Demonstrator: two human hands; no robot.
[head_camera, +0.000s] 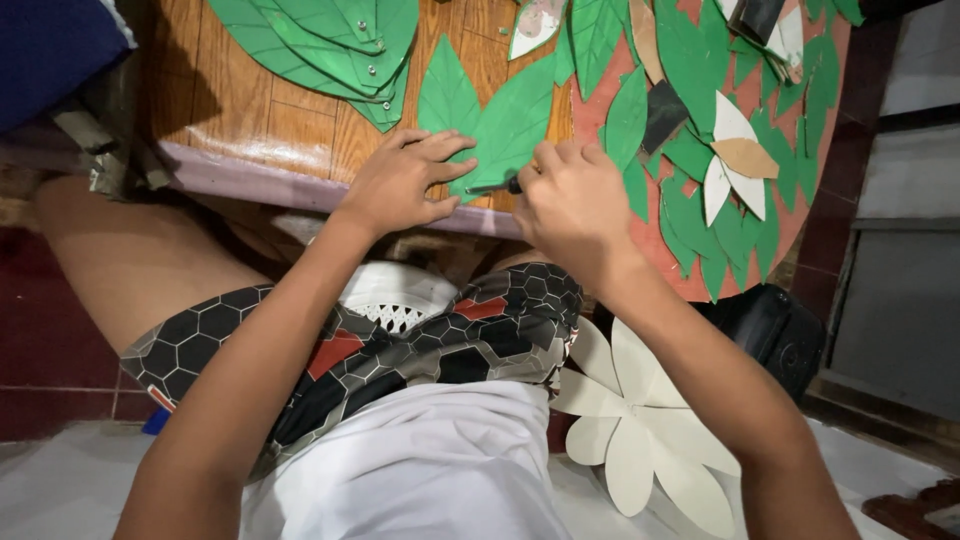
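On the near edge of the wooden desk lies a green paper leaf, pinned flat by the left hand with fingers spread. Just right, the right hand has its grip closed on a dark pen, tip touching the leaf.

Two hands, one pen (leaves uncountable).
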